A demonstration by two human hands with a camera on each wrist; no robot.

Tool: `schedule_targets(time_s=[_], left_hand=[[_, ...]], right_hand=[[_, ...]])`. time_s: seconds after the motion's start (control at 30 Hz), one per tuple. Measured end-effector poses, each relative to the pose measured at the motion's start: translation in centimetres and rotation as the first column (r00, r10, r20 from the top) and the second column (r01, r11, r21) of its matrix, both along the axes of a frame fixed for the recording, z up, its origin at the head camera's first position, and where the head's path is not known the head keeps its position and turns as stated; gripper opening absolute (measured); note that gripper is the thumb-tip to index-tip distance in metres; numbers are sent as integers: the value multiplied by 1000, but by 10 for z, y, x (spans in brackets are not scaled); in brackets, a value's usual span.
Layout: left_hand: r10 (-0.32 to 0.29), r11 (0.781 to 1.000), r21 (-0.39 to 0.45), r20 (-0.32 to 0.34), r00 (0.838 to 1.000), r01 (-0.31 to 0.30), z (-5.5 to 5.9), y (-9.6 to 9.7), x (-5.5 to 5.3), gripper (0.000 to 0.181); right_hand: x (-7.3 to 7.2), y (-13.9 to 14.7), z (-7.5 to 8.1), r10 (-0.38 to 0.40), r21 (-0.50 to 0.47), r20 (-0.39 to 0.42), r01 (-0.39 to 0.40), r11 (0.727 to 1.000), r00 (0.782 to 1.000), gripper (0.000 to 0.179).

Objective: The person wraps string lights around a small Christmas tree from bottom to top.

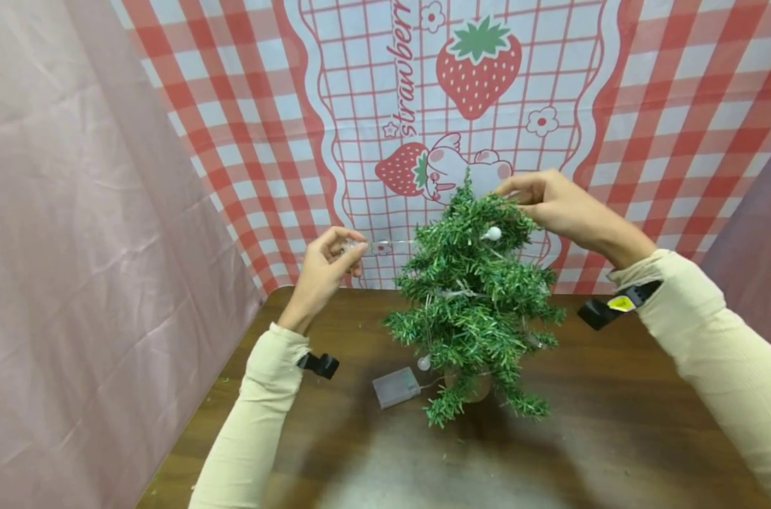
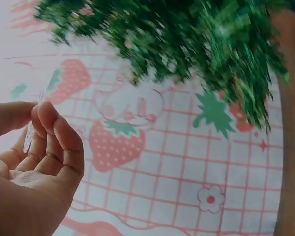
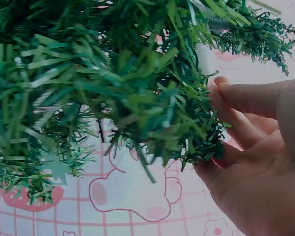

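Note:
A small artificial Christmas tree [image 1: 480, 283] stands on the wooden table, string lights with round white bulbs [image 1: 494, 233] wound among its branches. Left of the tree, my left hand [image 1: 331, 265] pinches the clear wire [image 1: 391, 242] of the string lights between thumb and fingertips. The wire runs taut from there into the upper branches. In the left wrist view, a bunched clear strand [image 2: 28, 137] hangs inside the curled left fingers. My right hand [image 1: 560, 208] is at the upper right branches. Its thumb and forefinger pinch at a white piece [image 3: 204, 59] of the lights, partly hidden by green needles.
A clear battery box [image 1: 396, 387] lies on the table [image 1: 334, 438] left of the tree base, its wire leading to the tree. A strawberry-print checked cloth [image 1: 258, 127] hangs close behind. Pink curtain [image 1: 92, 247] borders the left side.

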State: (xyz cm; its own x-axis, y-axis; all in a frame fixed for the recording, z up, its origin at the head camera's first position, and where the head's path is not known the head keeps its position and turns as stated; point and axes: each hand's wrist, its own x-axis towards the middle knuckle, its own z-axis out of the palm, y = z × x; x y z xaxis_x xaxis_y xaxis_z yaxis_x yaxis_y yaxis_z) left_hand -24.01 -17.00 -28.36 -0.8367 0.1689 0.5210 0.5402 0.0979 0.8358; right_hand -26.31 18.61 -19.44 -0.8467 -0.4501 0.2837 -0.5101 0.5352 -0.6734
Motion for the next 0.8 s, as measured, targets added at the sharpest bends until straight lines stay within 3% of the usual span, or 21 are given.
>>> schedule_targets(time_s=[0.1, 0.27, 0.37, 0.43, 0.57, 0.67, 0.73, 0.8], left_hand=[[-4, 999, 50, -32, 999, 6, -1, 0, 14, 24], [3, 996, 88, -114, 994, 7, 3, 4, 37, 22], [14, 997, 82, -165, 986, -1, 6, 6, 50, 21], [22, 998, 63, -197, 980, -10, 8, 7, 57, 21], [14, 999, 32, -255, 967, -6, 13, 12, 70, 21], [2, 1000, 17, -290, 957, 3, 17, 20, 80, 22], [0, 1000, 3, -314, 950, 2, 20, 25, 87, 24], [-2, 1000, -11, -330, 944, -2, 21, 32, 93, 27]], right_hand=[[5, 3, -3, -14, -33, -30, 13, 999, 999, 45], [21, 7, -4, -59, -107, -140, 44, 993, 988, 26], [35, 7, -1, -125, -205, -282, 67, 976, 951, 20], [47, 4, 2, -194, -302, -394, 73, 951, 898, 17], [75, -10, 9, -315, -401, -611, 59, 914, 726, 15], [97, -26, 10, -315, -388, -730, 12, 922, 606, 17], [111, -39, 7, -259, -338, -782, -36, 941, 568, 19], [121, -51, 2, -152, -241, -816, -90, 966, 559, 23]])
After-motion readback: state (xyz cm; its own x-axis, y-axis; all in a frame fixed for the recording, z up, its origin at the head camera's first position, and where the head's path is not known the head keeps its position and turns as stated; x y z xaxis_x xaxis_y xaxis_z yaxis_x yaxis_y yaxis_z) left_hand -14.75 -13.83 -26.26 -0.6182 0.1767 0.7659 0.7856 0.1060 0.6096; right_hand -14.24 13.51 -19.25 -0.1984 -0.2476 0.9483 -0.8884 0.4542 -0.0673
